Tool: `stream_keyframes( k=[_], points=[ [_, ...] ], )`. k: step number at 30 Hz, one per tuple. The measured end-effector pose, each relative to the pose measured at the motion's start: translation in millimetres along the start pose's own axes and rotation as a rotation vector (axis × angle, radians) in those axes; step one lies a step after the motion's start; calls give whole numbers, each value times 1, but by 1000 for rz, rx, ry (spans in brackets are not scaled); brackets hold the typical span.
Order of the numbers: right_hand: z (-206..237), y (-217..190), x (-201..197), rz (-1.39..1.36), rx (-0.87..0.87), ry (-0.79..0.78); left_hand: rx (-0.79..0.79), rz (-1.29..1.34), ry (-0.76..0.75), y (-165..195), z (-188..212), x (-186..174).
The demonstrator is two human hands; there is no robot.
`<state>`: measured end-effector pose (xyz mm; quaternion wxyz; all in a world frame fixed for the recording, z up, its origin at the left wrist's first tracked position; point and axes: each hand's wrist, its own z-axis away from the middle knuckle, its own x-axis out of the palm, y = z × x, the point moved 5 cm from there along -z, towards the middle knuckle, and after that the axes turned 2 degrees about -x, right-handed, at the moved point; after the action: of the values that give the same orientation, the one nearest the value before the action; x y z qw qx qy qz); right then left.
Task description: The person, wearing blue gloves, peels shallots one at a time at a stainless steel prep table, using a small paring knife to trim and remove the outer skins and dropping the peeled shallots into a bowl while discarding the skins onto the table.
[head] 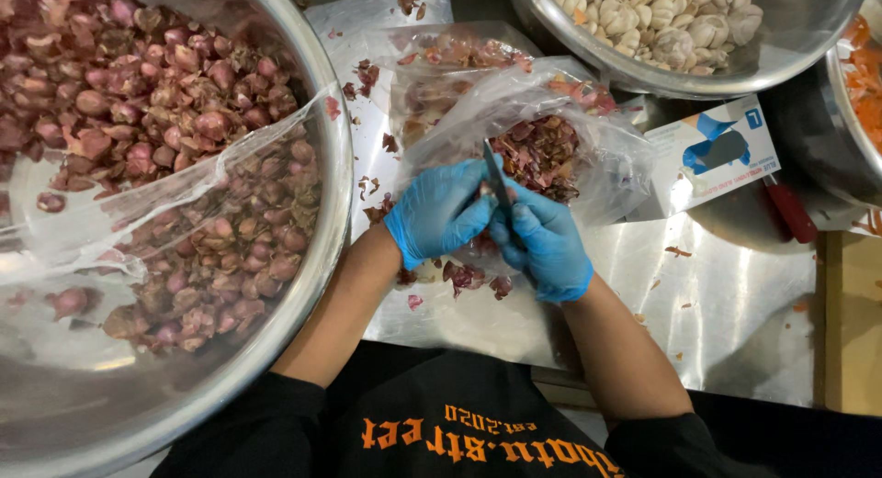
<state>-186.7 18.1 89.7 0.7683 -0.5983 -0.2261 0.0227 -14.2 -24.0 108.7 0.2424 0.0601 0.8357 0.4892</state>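
Observation:
Both my hands wear blue gloves and meet over a steel table. My right hand grips a small knife with its blade pointing away from me. My left hand is closed on a small shallot, mostly hidden between the fingers, pressed against the blade. Just beyond the hands lies a clear plastic bag holding a heap of reddish shallot skins. A few peel scraps lie under my hands.
A large steel bowl at the left holds many unpeeled shallots under a clear plastic sheet. Another steel bowl of garlic bulbs sits at the top right. A glove box lies right of the bag, with a red handle beside it.

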Motion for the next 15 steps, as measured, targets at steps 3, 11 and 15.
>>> stream_keyframes(
  k=[3, 11, 15],
  points=[
    [-4, 1, 2, -72, -27, 49, -85, 1, 17, 0, -10, 1],
    [-4, -15, 0, -122, -84, 158, -126, 72, 220, 14, -14, -5],
    [-2, -13, -2, -197, 4, 137, -49, 30, 239, 16, -14, -1]
  ],
)
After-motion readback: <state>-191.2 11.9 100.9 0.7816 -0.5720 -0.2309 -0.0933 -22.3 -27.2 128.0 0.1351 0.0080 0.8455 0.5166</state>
